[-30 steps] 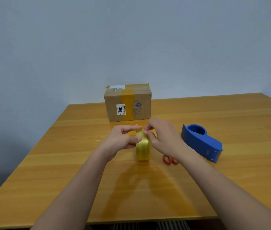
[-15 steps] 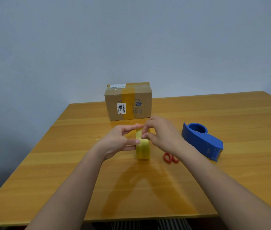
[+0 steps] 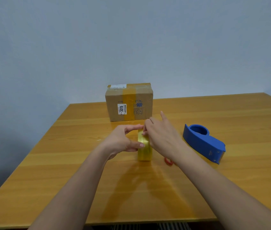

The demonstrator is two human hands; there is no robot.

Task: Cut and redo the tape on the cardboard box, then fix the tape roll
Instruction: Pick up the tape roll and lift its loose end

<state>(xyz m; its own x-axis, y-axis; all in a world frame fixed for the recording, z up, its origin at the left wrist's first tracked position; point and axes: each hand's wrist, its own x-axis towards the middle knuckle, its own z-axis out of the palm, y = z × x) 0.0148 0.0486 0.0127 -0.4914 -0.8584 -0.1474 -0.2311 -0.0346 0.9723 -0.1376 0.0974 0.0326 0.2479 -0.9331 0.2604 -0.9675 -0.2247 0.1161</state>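
Note:
A yellow tape roll [image 3: 145,151] stands on edge in the middle of the wooden table [image 3: 65,171]. My left hand [image 3: 123,141] holds its left side, thumb and fingers around the rim. My right hand [image 3: 160,135] pinches at the top of the roll with thumb and finger, the other fingers raised. Behind them stands the cardboard box [image 3: 129,102], shut, with a yellow tape strip down its front and white labels. A blue tape dispenser [image 3: 203,142] with no roll in it lies to the right.
Red scissor handles [image 3: 168,161] peek out under my right wrist, between the roll and the dispenser. The table's near edge runs along the bottom of the view. A plain wall stands behind the table.
My right hand's fingers have shifted at the top of the roll and spread upward. The roll, box and dispenser stay in place; the view tilted slightly.

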